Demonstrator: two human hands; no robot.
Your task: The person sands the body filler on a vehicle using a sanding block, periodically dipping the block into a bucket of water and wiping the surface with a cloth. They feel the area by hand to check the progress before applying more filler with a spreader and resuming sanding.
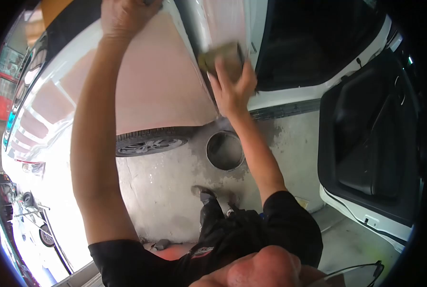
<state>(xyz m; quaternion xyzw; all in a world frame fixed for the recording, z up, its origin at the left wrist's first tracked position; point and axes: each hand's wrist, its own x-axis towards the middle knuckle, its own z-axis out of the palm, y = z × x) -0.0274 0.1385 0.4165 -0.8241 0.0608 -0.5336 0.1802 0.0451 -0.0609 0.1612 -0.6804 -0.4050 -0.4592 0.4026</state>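
Note:
My right hand (232, 93) is closed round a brownish-green sponge (221, 56), blurred by motion. It is over the white car's body beside the door opening, near the gap along the edge of the pinkish panel (158, 76). My left hand (125, 16) is up at the top edge of the view, above that same panel. Its fingers are bent and partly cut off, with a bit of something dark at them that I cannot make out. The panel has a dull, pinkish surface with white paint round it.
A round bucket (225, 150) with greyish contents stands on the concrete floor, wet patches around it. A car wheel (151, 143) is left of it. An open car door (371, 138) juts out at the right. Another wheel (46, 235) shows at the far left.

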